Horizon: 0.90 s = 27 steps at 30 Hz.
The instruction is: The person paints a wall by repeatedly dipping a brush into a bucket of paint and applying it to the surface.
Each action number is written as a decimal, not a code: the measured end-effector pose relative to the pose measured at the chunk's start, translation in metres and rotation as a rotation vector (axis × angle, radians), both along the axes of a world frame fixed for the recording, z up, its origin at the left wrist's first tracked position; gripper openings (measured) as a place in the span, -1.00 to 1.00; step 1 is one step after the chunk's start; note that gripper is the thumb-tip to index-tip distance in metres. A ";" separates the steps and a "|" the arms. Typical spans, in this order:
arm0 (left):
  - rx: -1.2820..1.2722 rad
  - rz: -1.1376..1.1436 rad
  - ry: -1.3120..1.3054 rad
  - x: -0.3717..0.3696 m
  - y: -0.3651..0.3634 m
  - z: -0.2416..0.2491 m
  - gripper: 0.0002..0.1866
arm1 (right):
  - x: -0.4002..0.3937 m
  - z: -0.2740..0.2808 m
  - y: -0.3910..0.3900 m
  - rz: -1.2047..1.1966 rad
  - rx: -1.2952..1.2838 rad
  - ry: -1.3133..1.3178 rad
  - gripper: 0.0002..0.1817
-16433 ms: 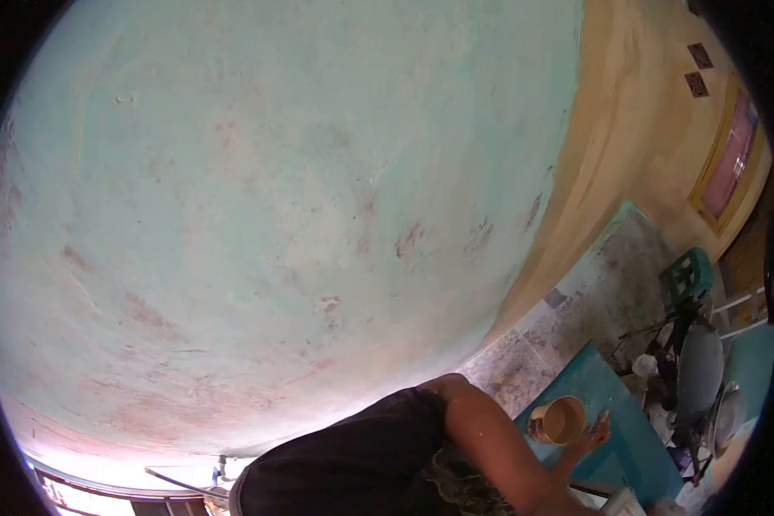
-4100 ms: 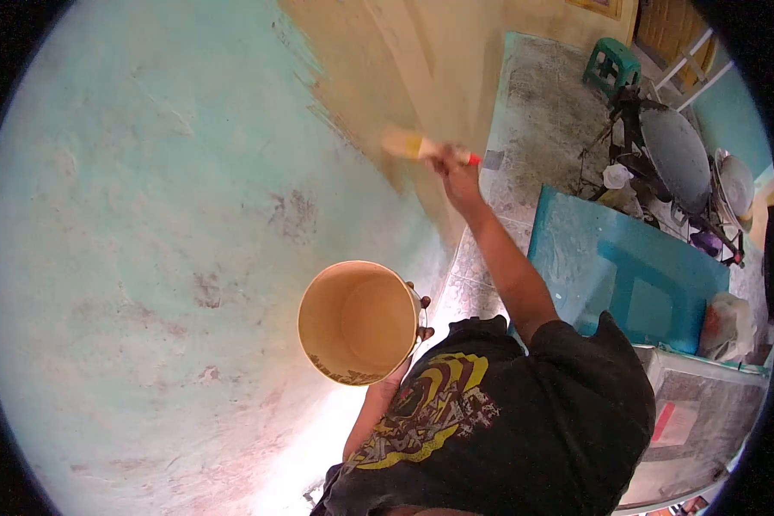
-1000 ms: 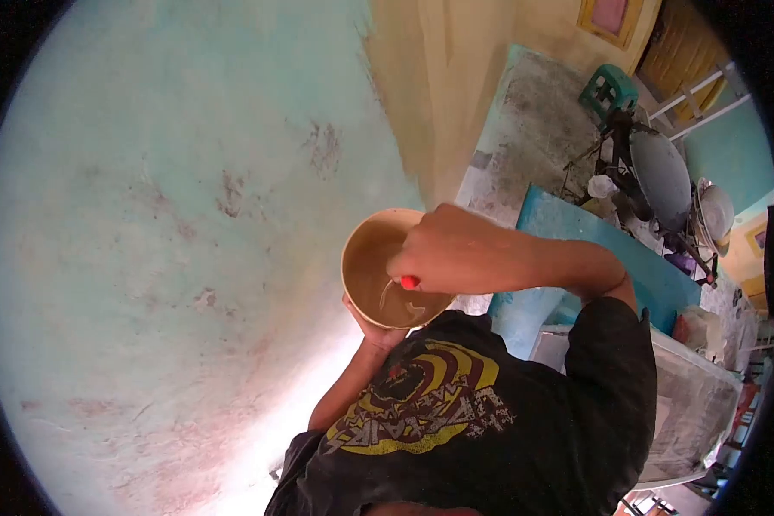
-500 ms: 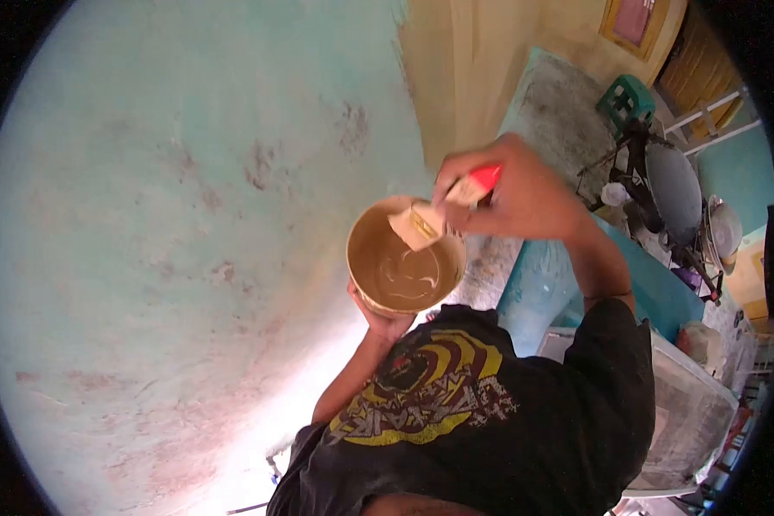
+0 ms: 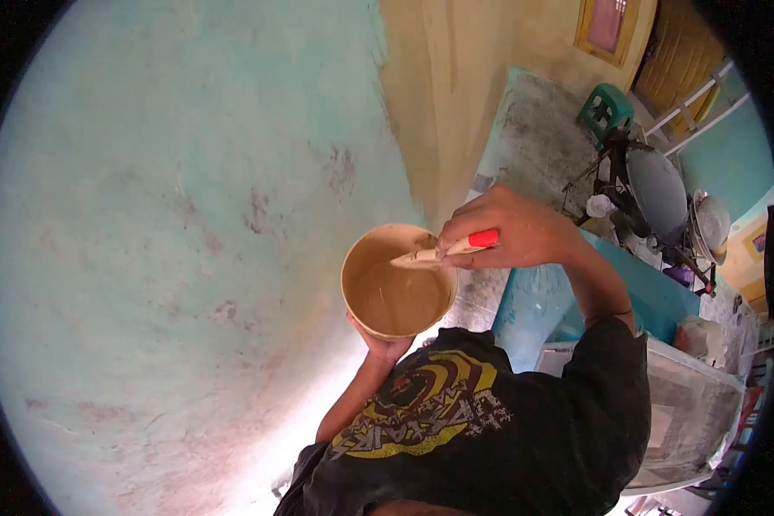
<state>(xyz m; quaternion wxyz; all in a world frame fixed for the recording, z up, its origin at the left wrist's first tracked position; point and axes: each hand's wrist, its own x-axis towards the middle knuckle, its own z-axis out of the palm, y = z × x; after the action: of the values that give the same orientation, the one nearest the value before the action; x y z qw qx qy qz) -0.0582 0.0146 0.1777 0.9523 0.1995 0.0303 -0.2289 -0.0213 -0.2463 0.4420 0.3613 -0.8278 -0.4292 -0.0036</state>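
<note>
My left hand (image 5: 389, 347) grips the underside of a round tub (image 5: 363, 260) and holds it up in front of my chest; most of its fingers are hidden behind the tub. Tan paint (image 5: 400, 301) lies inside, streaked on the surface. A paintbrush (image 5: 420, 257) with a red-tipped handle is pinched in my right hand (image 5: 518, 228). Its paint-coated bristles point left, over the tub's opening and near the right side of the rim.
A pale green wall (image 5: 189, 284) with worn patches stands to the left, and its far section (image 5: 439, 95) is tan. On the right are a blue surface (image 5: 533, 305), a large grey pan (image 5: 656, 193), a green plastic stool (image 5: 606, 112) and a mesh-covered frame (image 5: 684, 413).
My right hand and the brush have come down and the brush has turned, its bristles now pointing left. The tub sits slightly lower in view.
</note>
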 end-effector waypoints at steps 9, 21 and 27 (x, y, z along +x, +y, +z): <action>0.074 0.038 -0.079 0.003 -0.005 0.005 -0.12 | -0.002 0.000 0.000 -0.058 -0.198 -0.066 -0.81; 0.066 0.051 -0.079 -0.004 -0.005 0.025 -0.02 | -0.002 -0.003 -0.009 -0.194 0.185 0.036 -0.76; -0.076 -0.049 -0.106 0.000 -0.003 0.027 0.08 | -0.002 -0.008 -0.013 -0.292 0.274 0.079 -0.83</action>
<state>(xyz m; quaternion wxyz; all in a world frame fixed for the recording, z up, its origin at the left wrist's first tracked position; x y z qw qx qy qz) -0.0578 0.0113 0.2050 0.9536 0.1758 -0.0336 -0.2422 -0.0229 -0.2590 0.4337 0.4826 -0.8239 -0.2857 -0.0817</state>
